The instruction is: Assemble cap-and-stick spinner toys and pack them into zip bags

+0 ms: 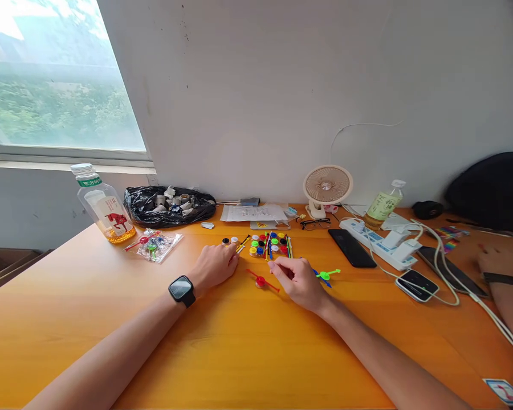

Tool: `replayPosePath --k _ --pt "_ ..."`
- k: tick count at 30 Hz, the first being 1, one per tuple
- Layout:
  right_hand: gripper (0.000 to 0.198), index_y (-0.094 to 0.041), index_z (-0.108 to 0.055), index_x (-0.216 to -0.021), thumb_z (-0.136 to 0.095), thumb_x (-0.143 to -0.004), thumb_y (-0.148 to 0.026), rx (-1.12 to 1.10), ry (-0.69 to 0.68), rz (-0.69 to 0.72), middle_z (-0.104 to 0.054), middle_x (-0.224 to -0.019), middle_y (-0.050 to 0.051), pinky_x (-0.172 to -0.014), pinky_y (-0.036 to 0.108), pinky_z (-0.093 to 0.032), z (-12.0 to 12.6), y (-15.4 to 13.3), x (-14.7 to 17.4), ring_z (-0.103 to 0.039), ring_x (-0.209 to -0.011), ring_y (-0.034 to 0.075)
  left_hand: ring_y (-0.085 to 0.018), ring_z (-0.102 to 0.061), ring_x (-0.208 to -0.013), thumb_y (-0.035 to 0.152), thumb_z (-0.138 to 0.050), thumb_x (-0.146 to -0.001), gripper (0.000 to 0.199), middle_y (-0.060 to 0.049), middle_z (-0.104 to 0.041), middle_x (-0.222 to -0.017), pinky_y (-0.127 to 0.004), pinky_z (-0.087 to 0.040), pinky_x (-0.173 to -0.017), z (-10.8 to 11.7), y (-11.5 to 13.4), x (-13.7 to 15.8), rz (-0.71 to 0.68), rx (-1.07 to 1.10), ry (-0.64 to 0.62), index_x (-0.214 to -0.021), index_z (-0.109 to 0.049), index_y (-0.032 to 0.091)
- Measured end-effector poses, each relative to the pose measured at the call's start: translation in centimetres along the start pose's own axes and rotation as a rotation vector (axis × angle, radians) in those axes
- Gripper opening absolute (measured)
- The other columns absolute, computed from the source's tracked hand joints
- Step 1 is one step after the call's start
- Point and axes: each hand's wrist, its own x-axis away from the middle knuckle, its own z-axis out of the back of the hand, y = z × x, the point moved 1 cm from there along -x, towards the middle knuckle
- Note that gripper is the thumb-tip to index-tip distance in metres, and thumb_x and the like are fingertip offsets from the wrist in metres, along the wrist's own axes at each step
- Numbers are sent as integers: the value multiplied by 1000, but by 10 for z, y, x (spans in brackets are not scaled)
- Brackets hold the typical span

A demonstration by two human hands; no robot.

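My left hand (pixel 216 263), with a black watch on its wrist, rests at the near edge of a few round plastic pieces, among them a black disc (pixel 226 241) and a white disc (pixel 234 240). Its fingers stretch forward, partly hidden by the hand itself. My right hand (pixel 300 280) is closed in a pinch; what lies between the fingertips is too small to tell. Just left of it sits a red arrow spinner (pixel 260 282) on a clear base. Beyond the hands are rows of coloured discs (pixel 275 241) and several thin arrows (pixel 241 244). A green arrow spinner (pixel 325 275) lies to the right.
At left stand a tea bottle (pixel 115 216), a plastic bag of spinner parts (pixel 158 245) and a black bag of scraps (pixel 171 208). Rightward are a fan (pixel 327 185), a phone (pixel 351 247), a power strip (pixel 378 244), cables and another person's arm (pixel 507 290).
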Motion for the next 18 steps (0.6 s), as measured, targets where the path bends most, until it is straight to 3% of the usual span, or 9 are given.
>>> replayPosePath --k 5,11,15,18 --pt "50 -21 -44 -64 -46 -106 -49 51 -11 25 -38 -57 -4 -57 31 -23 1 -2 0 -33 -54 13 -32 -75 -78 41 -46 -103 27 -8 -76 -83 -34 -42 -62 1 1 1 92 64 18 -117 -60 23" --pt "48 -21 -46 -66 -47 -106 -47 87 -21 48 -41 -57 -3 -58 30 -24 3 -4 0 -35 -54 13 -35 -75 -79 36 -60 -89 40 -8 -77 -84 -35 -42 -60 6 -10 4 61 6 -12 -127 -62 24" --pt "47 -21 -45 -66 -48 -106 -45 95 -21 59 -42 -57 -4 -59 30 -24 2 -3 1 -37 -54 12 -33 -75 -78 33 -51 -97 25 -11 -78 -87 -36 -44 -62 8 -7 3 21 -32 -41 -113 -68 23" --pt "47 -21 -44 -65 -49 -106 -44 104 -20 64 -41 -57 -4 -59 29 -24 2 -2 1 -36 -54 12 -32 -75 -80 29 -43 -103 28 -13 -77 -90 -37 -47 -65 8 -1 1 -7 -64 -57 -103 -69 20"
